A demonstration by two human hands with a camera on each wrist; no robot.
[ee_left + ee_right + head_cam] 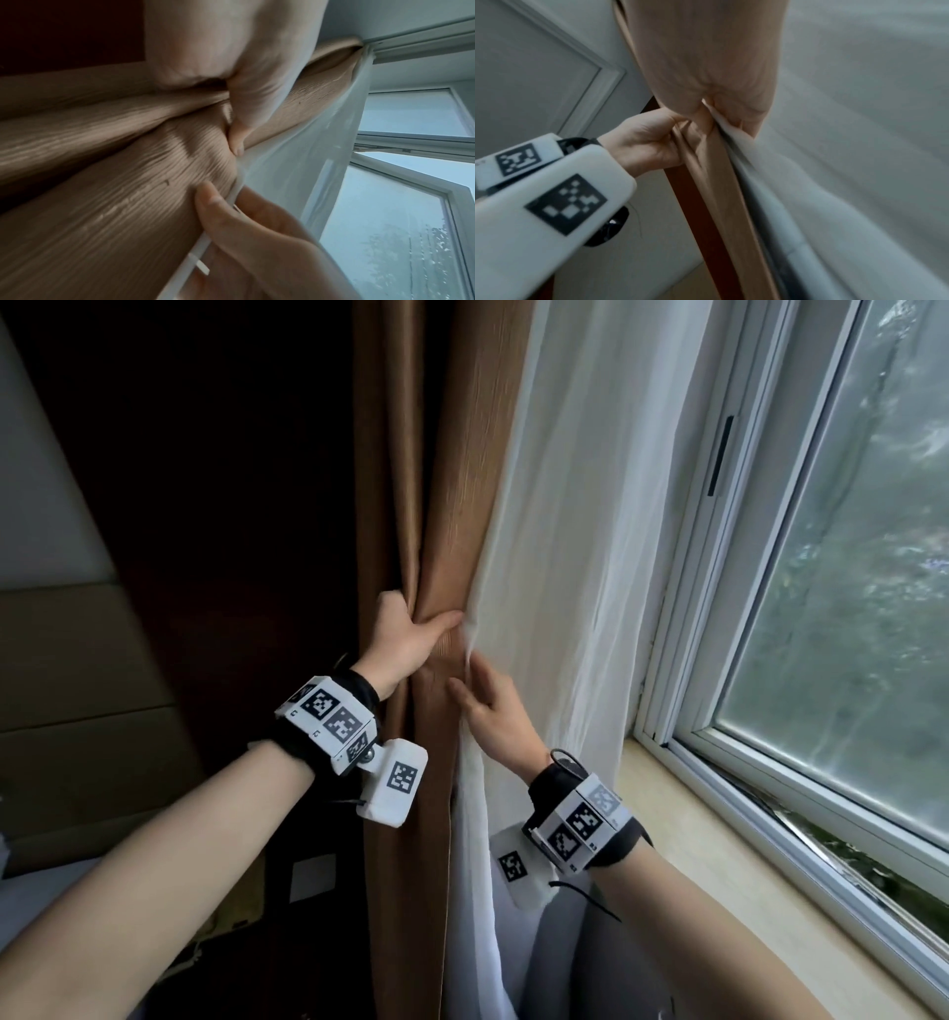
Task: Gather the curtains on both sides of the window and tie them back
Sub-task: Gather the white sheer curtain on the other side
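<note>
A brown ribbed curtain hangs left of the window, with a white sheer curtain beside it on the window side. My left hand grips the brown curtain, bunching its folds in a fist; the thumb lies across the front. Just below and to the right, my right hand holds the sheer's hemmed edge between thumb and fingers. In the left wrist view the white hem runs across the right hand against the brown curtain. The right wrist view shows my left hand clenched on brown folds. No tie-back is visible.
The window with its white frame is at the right, above a beige sill. A dark wooden panel stands behind the curtain on the left, and a padded wall panel lies further left.
</note>
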